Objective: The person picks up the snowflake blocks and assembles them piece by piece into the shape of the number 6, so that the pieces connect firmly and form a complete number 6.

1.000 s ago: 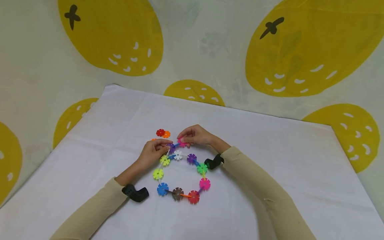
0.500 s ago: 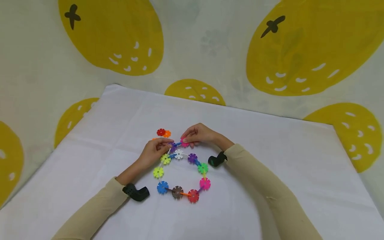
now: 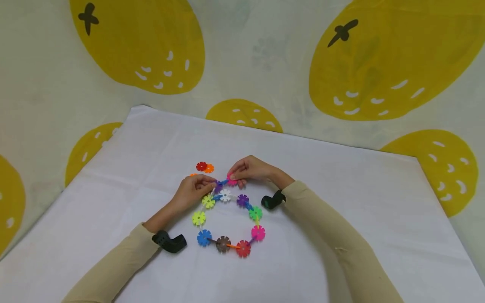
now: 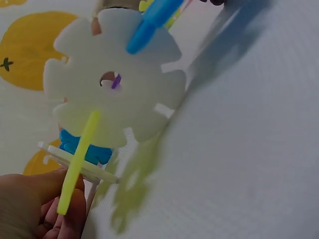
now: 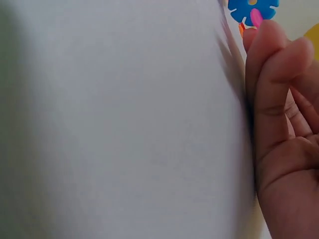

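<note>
Notched plastic flower discs are slotted together into a multicoloured ring on the white cloth, with a short branch at its far left. My left hand (image 3: pixel 192 192) pinches the purple disc (image 3: pixel 218 186) of that branch between thumb and fingers. A pink disc (image 3: pixel 231 179) is pinched in my right hand (image 3: pixel 249 169), partly covered by its fingertips. Between the two, a blue disc (image 3: pixel 223 182) stands edge-on. In the left wrist view a large white disc (image 4: pixel 134 94) with a yellow disc (image 4: pixel 79 159) slotted into it fills the foreground. The right wrist view shows the blue disc (image 5: pixel 240 7) face-on beyond my fingers.
A red disc (image 3: pixel 201 166) and an orange disc (image 3: pixel 209 168) lie loose beyond the left hand, and another orange piece (image 3: pixel 193 174) peeks out near its fingers. The ring's near side includes a brown disc (image 3: pixel 223 244). Behind the cloth (image 3: pixel 341 189) hangs a lemon-patterned curtain (image 3: pixel 257 75).
My right hand has shifted slightly right with the pink disc, and its wrist camera has moved away from the green disc. Both hands keep their pinch; the ring stays in place.
</note>
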`<state>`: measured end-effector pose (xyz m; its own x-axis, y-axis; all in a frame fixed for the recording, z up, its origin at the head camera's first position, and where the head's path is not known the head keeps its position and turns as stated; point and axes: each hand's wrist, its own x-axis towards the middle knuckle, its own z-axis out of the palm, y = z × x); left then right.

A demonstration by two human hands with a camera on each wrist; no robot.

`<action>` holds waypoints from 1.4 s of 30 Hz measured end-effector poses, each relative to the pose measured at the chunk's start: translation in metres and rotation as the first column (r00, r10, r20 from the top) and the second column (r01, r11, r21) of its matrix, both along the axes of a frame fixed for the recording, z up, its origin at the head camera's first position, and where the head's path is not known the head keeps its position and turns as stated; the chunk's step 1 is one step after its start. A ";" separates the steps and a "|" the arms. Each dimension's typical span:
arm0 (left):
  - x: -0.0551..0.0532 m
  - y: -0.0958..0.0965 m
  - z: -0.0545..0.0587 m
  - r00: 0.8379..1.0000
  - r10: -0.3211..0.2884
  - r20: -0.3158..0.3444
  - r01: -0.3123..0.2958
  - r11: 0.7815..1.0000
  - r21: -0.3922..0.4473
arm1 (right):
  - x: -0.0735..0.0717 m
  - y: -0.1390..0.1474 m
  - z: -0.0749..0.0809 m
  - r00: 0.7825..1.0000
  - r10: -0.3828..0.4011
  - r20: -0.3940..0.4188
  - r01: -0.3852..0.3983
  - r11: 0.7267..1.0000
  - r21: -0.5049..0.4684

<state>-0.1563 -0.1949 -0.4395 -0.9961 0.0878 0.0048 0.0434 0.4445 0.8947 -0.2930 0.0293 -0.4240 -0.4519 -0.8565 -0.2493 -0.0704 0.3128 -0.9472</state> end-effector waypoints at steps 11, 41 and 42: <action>0.000 0.006 0.005 0.995 0.088 0.038 -0.092 0.988 0.123 | 0.002 -0.007 -0.005 0.999 -0.046 -0.002 0.046 0.997 -0.069; -0.003 0.008 0.010 0.986 0.134 0.095 -0.146 0.981 0.131 | 0.000 -0.010 -0.005 0.999 0.003 -0.040 -0.007 0.996 -0.094; -0.003 0.007 0.010 0.986 0.130 0.106 -0.143 0.982 0.126 | -0.001 -0.011 -0.005 0.999 0.016 -0.041 -0.020 0.996 -0.087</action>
<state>-0.1595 -0.1874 -0.4300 -0.9950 -0.0440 -0.0895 -0.0989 0.3172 0.9432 -0.2938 0.0187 -0.4288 -0.4443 -0.8823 -0.1553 -0.1138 0.2275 -0.9671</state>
